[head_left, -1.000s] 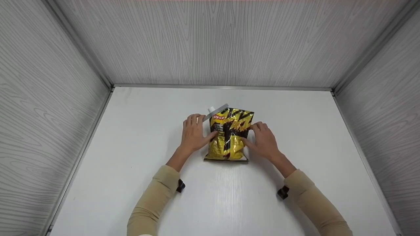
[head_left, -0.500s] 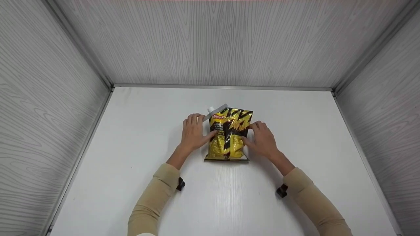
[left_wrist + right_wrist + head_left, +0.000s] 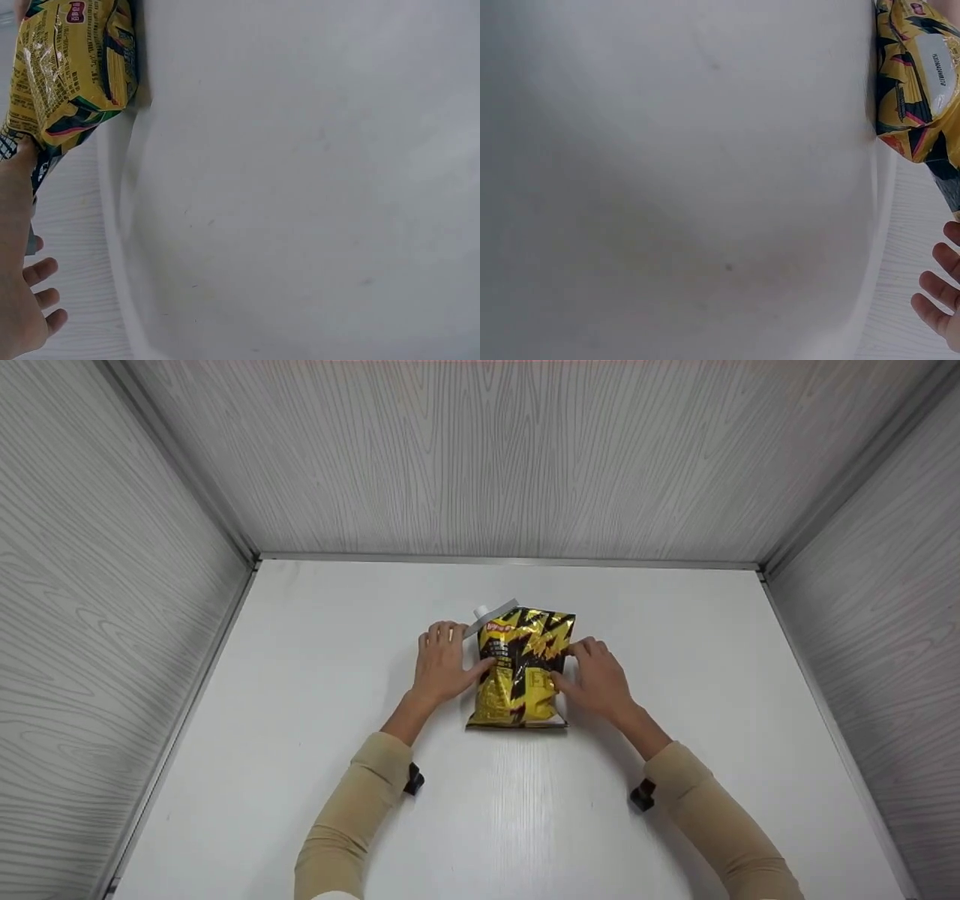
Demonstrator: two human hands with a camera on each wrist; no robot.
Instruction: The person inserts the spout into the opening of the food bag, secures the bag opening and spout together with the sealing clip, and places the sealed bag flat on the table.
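Observation:
A shiny yellow-and-black snack bag [image 3: 525, 690] stands near the middle of the table. Across its upper left corner lies a grey sealing clip [image 3: 493, 616] with a white cap [image 3: 481, 612]. My left hand [image 3: 440, 667] holds the bag's left side, thumb on the front and index fingertip by the clip's lower end. On the other side my right hand [image 3: 600, 679] pinches the right edge, thumb in front and index finger at the back. The left wrist view shows the bag [image 3: 67, 67] with my thumb on it; other fingers are spread. In the right wrist view the bag [image 3: 915, 90] is partly cut off.
The white table [image 3: 495, 810] extends around the bag. Grey wood-grain panels stand on the left [image 3: 90, 622], at the back [image 3: 480, 457] and on the right [image 3: 885, 585]. A small black camera [image 3: 413, 780] sits at the left wrist, another camera [image 3: 643, 795] at the right.
The bag's upper right corner has shifted slightly left, and my right hand has moved a little left with it. My left hand stays almost where it was.

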